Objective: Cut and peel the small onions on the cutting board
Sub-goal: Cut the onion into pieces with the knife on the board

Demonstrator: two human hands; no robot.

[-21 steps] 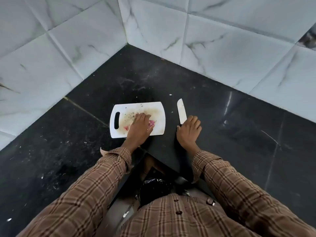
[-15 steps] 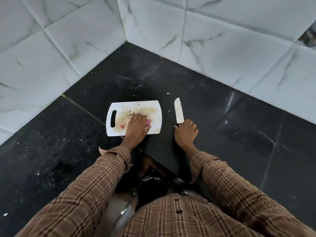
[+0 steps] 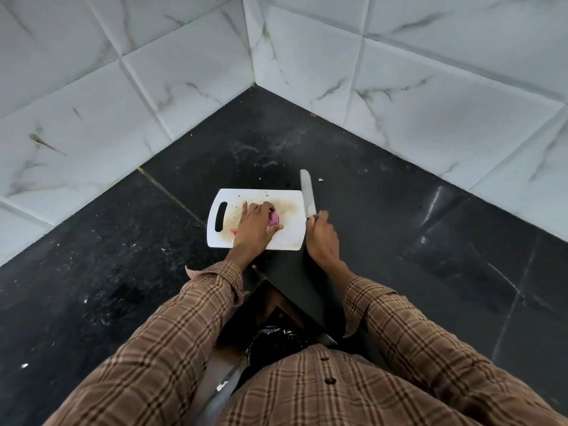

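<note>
A white cutting board (image 3: 292, 232) with a handle slot on its left lies on the black counter. My left hand (image 3: 255, 229) covers the middle of the board and holds a small pink onion (image 3: 273, 219), which peeks out under the fingers. A pink scrap (image 3: 234, 231) lies by the hand's left side. My right hand (image 3: 322, 241) grips the handle of a knife (image 3: 308, 196) just beside the board's right edge. The blade points away from me along that edge.
The black stone counter (image 3: 384, 229) runs into a corner of white marble-look wall tiles (image 3: 184, 72). Small crumbs and peel bits dot the counter. A black bin bag (image 3: 276, 339) sits below the counter's front edge, near my body.
My right hand has closed round the knife handle and brought the knife left, up against the board's right edge. My left hand stays on the onion.
</note>
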